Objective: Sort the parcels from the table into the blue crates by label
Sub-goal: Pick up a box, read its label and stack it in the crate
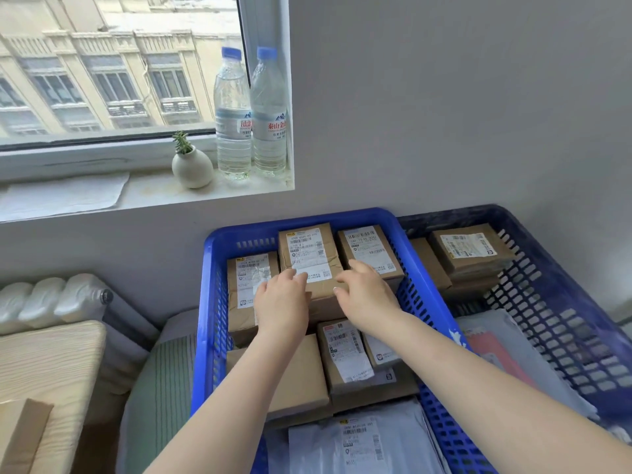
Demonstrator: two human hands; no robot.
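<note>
currently both hands on one cardboard parcel [307,265] at the far middle of the bright blue crate [213,323]. left hand [282,302] lies over its near left corner, fingers fairly straight, grip wide and flat. right hand [367,295] rests on its right edge, fingers extended, grip wide too. more boxes around it, grey mailer bag [359,446] at near end. darker blue crate [564,319] just beside on the right, holding boxes. two water bottles [251,114] on the windowsill.

Both arms outstretched; left hand [281,299] and right hand [366,295] palms down, fingers loosely extended.
</note>
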